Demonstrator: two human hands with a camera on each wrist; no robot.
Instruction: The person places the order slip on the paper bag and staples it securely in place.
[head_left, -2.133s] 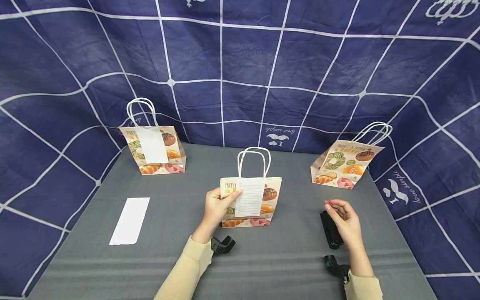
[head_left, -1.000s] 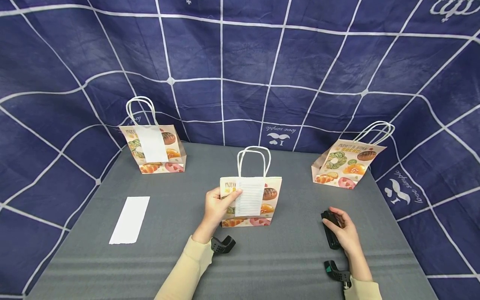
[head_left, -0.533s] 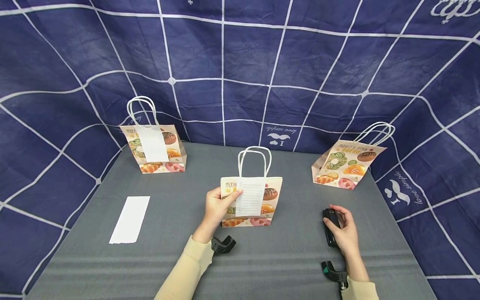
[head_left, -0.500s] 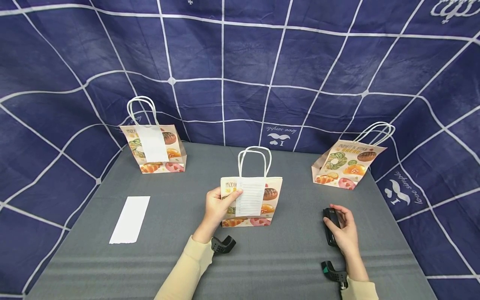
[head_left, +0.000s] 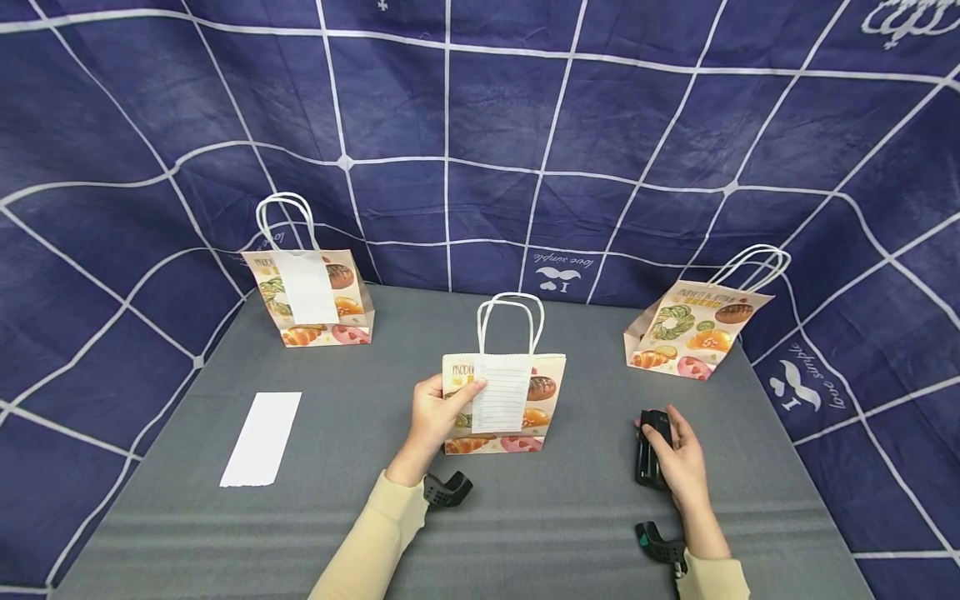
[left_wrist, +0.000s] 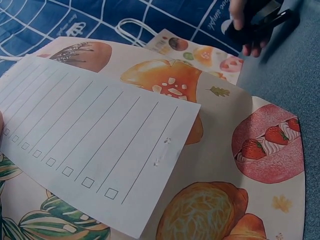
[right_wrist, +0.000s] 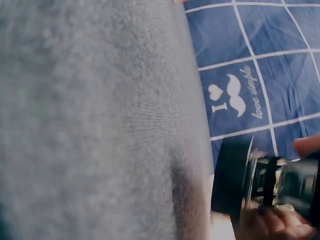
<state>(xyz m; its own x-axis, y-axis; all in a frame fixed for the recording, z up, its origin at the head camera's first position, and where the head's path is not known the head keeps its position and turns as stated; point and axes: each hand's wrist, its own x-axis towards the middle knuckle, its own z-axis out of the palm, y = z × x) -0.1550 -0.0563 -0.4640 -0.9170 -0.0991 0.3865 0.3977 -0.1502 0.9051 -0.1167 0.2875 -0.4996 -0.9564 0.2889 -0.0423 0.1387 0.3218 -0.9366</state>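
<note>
My left hand [head_left: 433, 415] grips the left side of the middle paper bag [head_left: 542, 388], which is printed with breads and has white loop handles. The thumb presses a lined paper slip [head_left: 504, 402] against the bag's front; the fingers behind are hidden. Close up in the left wrist view, the slip [left_wrist: 95, 120] shows ruled lines and a row of small boxes. To the right, my right hand [head_left: 686, 461] holds a black stapler [head_left: 648, 457], thumb on the near side and fingertips showing past its far side. Blurred metal parts of the stapler [right_wrist: 232, 175] appear in the right wrist view.
A similar bag [head_left: 352, 287] with a white slip [head_left: 307, 287] on its front stands at the back left. Another bag [head_left: 678, 329], leaning, stands at the back right. A blank white slip [head_left: 261, 439] lies on the grey table [head_left: 360, 517]. A blue gridded cloth [head_left: 480, 108] hangs behind.
My right hand has come down onto the stapler, taken hold of it, and shifted it slightly to the left and away from me. The left hand and bags have stayed in place.
</note>
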